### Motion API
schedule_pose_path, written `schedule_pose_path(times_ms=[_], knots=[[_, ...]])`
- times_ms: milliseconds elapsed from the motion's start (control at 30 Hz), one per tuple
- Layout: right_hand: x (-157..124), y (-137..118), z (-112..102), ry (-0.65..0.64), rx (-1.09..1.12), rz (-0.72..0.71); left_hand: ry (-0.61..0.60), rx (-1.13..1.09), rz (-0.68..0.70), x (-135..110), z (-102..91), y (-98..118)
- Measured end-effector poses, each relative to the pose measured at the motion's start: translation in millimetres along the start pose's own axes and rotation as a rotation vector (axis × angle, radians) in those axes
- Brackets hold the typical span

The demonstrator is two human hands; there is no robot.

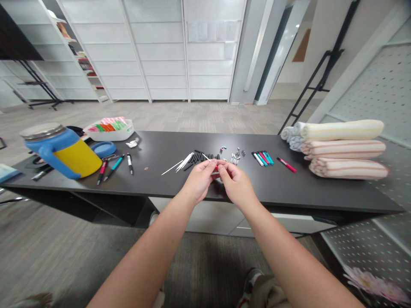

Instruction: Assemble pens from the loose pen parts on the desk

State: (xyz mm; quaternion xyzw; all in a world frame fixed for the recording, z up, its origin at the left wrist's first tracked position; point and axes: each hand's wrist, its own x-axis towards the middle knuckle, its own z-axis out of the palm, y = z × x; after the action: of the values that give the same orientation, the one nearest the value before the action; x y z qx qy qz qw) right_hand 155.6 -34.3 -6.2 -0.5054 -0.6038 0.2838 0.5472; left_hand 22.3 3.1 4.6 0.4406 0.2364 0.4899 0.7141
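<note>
My left hand [199,179] is closed in a pinch on a thin white pen refill [206,157], whose end sticks out at the upper left. Against it, my right hand [236,179] has its fingers closed on a small red pen part [216,168], mostly hidden by the fingertips. Both hands meet over the front edge of the dark table [154,171]. Behind them lie loose white refills [184,162], black pen pieces [194,159] and small silver pieces [236,156]. To the right are several coloured pen barrels [263,158].
On the left stand a yellow and blue jug [75,154], a blue lid [103,149] and a white basket [111,134] of colourful packets. Several pens lie near the jug, including a teal pen [114,167]. A pink pen [286,164] and rolled towels [346,147] are at the right.
</note>
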Motion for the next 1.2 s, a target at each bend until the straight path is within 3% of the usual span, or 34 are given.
schedule_pose_path(times_ms=[1200], knots=[[-1.7,-5.1,1.3,-0.013,0.0,0.026,0.018,-0.022,-0.015,1.4,-1.6,-1.5]])
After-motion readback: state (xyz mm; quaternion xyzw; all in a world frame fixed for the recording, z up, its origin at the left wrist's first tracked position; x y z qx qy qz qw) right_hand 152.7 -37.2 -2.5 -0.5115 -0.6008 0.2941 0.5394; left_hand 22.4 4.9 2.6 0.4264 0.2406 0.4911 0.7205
